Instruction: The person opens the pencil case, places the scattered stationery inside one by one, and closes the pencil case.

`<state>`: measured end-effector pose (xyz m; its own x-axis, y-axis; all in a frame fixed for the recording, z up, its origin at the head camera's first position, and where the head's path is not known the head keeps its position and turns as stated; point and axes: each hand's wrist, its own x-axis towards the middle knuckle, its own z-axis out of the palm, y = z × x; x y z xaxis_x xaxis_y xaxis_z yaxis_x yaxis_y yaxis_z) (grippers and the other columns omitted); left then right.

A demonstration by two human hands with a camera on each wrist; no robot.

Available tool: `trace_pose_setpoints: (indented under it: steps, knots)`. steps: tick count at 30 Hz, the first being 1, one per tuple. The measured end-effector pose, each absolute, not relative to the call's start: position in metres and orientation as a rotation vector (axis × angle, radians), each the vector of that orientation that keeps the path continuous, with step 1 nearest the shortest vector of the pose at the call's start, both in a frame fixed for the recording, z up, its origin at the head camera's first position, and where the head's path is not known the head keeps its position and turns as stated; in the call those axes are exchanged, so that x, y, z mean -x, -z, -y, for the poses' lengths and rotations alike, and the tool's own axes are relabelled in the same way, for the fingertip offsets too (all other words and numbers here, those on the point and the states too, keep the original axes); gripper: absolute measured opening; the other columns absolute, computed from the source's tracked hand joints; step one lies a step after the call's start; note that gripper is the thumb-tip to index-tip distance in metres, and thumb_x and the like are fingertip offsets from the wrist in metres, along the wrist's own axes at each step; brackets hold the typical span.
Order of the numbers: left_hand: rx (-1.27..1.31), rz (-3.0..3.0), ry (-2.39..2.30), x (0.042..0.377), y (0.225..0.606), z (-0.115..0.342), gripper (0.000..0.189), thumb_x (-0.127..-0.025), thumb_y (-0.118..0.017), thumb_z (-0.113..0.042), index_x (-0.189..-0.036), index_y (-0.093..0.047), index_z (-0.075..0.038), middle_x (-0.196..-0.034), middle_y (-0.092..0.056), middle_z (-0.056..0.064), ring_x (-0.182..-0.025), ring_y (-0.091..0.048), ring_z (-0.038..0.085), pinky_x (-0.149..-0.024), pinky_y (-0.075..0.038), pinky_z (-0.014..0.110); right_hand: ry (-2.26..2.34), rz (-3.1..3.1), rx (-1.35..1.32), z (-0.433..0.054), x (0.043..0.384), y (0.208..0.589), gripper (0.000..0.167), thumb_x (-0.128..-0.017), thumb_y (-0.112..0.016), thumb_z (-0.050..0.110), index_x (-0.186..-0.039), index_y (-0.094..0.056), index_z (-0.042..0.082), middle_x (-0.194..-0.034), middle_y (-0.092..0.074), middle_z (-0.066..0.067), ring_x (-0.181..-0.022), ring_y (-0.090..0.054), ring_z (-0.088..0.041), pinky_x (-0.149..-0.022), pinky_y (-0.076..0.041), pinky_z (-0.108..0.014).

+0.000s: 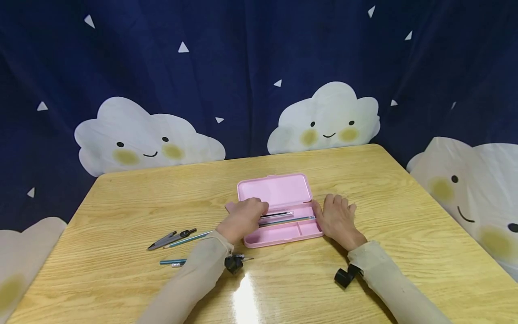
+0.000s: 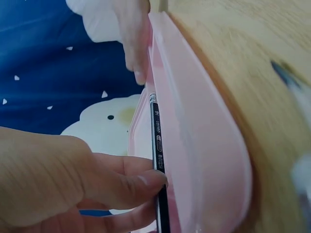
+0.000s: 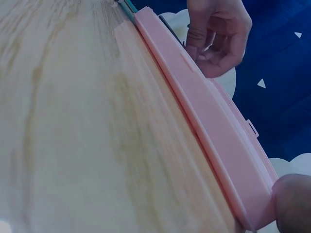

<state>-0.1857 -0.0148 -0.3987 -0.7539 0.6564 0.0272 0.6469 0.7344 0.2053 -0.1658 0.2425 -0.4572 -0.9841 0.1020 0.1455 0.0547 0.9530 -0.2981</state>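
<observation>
A pink pencil case (image 1: 267, 235) lies with its lid (image 1: 277, 189) folded back. My left hand (image 1: 243, 218) reaches over its left part and pinches a black pencil (image 2: 158, 126) between thumb and fingers. This pencil, with a white eraser end, slants along the inside of the case. Below it a blue-green pencil (image 1: 287, 221) lies in the long compartment. At the case's right end is my right hand (image 1: 337, 220), its thumb (image 3: 294, 201) against the end wall and its other fingers stretched out beside the case.
Left of the case lie a grey compass (image 1: 171, 238) and a blue-green pencil (image 1: 188, 240), partly behind the left wrist. More pencils (image 1: 171, 261) lie nearer, partly covered by the left sleeve. A dark curtain with clouds (image 1: 243, 67) hangs behind the wooden table (image 1: 283, 288).
</observation>
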Motion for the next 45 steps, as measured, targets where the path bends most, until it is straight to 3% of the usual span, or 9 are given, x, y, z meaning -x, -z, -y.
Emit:
trace_pose_setpoints:
  steps: [10,26,45]
  knots:
    - [-1.189,-2.887,-0.309,0.186,0.401,-0.008,0.019,-0.077,-0.069,0.01,-0.084,-0.065,-0.007,-0.081,-0.063,0.004,-0.077,-0.059,0.016,-0.065,-0.05,0.032,-0.443,2.932,0.104,-0.241,0.165,0.457,0.046,-0.101,-0.039,0.042,-0.088,-0.046,-0.002,-0.08,-0.04,-0.016,-0.079,-0.04,-0.036,-0.072,-0.026,-0.051]
    - [-1.123,-2.857,-0.307,0.19,0.408,-0.037,0.018,-0.078,-0.071,0.006,-0.084,-0.064,-0.01,-0.082,-0.061,0.001,-0.076,-0.057,0.015,-0.065,-0.05,0.032,-0.438,2.936,0.102,-0.243,0.165,0.458,0.047,-0.101,-0.039,0.042,-0.089,-0.046,-0.003,-0.08,-0.04,-0.016,-0.079,-0.04,-0.036,-0.073,-0.027,-0.051]
    - [-1.138,-2.846,-0.284,0.189,0.412,-0.042,0.014,-0.081,-0.068,0.003,-0.082,-0.065,-0.011,-0.081,-0.061,0.002,-0.071,-0.053,0.014,-0.064,-0.048,0.031,-0.45,2.954,0.113,-0.242,0.165,0.456,0.046,-0.101,-0.039,0.043,-0.09,-0.045,-0.002,-0.081,-0.04,-0.015,-0.079,-0.039,-0.035,-0.072,-0.026,-0.05]
